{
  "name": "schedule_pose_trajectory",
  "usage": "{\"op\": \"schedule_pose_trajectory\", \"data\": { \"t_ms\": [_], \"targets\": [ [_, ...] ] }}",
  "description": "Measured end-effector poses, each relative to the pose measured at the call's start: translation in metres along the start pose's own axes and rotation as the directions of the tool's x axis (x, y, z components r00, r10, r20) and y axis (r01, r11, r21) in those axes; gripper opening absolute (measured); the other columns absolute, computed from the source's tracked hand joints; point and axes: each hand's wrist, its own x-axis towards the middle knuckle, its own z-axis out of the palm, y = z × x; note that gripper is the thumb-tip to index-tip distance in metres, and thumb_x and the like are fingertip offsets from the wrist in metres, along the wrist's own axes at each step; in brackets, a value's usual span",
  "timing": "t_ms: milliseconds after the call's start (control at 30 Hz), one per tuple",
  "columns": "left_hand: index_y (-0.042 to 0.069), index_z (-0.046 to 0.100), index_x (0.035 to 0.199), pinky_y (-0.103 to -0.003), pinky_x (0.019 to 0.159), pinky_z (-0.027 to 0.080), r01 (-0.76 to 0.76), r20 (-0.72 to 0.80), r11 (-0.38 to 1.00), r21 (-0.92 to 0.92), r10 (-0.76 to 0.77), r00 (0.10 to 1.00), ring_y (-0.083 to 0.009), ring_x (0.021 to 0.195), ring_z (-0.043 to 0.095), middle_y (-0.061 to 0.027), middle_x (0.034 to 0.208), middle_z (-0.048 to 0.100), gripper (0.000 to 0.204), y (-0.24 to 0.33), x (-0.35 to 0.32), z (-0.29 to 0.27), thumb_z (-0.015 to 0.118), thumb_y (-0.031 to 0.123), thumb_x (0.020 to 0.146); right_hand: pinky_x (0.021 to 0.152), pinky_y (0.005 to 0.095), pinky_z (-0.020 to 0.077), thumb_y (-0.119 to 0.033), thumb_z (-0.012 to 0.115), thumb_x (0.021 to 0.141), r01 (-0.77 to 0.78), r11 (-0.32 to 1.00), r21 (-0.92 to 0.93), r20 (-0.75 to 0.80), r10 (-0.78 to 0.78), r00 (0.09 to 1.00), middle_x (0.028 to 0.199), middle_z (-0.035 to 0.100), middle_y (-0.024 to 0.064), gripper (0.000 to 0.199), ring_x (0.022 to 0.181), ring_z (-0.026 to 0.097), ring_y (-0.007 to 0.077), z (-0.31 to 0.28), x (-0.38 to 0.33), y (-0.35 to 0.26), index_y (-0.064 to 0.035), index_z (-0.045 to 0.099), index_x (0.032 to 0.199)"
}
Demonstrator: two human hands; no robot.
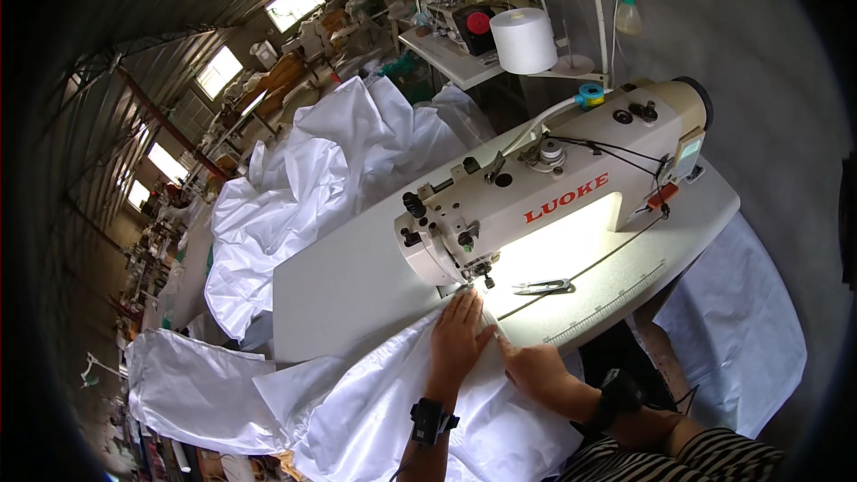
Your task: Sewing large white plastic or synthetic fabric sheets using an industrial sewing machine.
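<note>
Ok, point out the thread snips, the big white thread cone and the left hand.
thread snips [543, 286], head view, middle of blades
white thread cone [523, 39], head view, side of spool
left hand [461, 332], head view, back of hand

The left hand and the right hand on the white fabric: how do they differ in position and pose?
The left hand lies flat, its fingers reaching toward the needle of the sewing machine; the right hand rests lower, nearer the table's front edge, and points leftward. Both press on the white fabric, and both wrists carry a dark band.
</note>
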Motion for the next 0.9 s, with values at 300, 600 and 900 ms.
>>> {"op": "schedule_pose_trajectory", "data": {
  "t_ms": [300,600,900],
  "targets": [
    [0.007,0.063,0.132,-0.047,0.112,0.039,0.193,-0.027,0.972,0.135,-0.192,0.981,-0.0338,0.136,0.048,-0.0172,0.140,0.055,0.047,0.029,-0.006,0.008,0.065,0.034,0.093,0.047,0.0306,0.0517,-0.015,0.064,0.085,0.024,0.957,-0.290,0.070,-0.003,0.998,0.070,0.072,0.0023,0.057,0.057,0.070,0.0170,-0.002,0.004,-0.004,0.0029,0.056,0.138],
    [0.013,0.064,0.133,-0.049,0.117,0.032,0.174,-0.081,0.984,0.028,-0.171,0.982,-0.0346,0.141,0.042,-0.0173,0.150,0.048,0.038,0.025,-0.011,0.017,0.056,0.028,0.098,0.059,0.0412,0.0558,-0.035,0.056,0.101,0.056,0.982,0.183,-0.217,-0.015,0.976,0.070,0.070,0.0109,0.027,0.063,0.070,0.0300,-0.035,0.053,0.049,-0.0133,0.072,0.098],
    [0.015,0.065,0.132,-0.050,0.116,0.034,0.170,-0.074,0.986,0.004,-0.169,0.983,-0.0355,0.140,0.044,-0.0178,0.148,0.051,0.036,0.028,-0.013,0.012,0.055,0.030,0.100,0.056,0.0386,0.0516,-0.031,0.062,0.099,0.128,0.978,0.166,-0.411,-0.050,0.910,0.061,0.066,0.0092,0.027,0.057,0.067,0.0284,-0.053,0.110,0.075,-0.0101,0.076,0.092]
  ]
}}
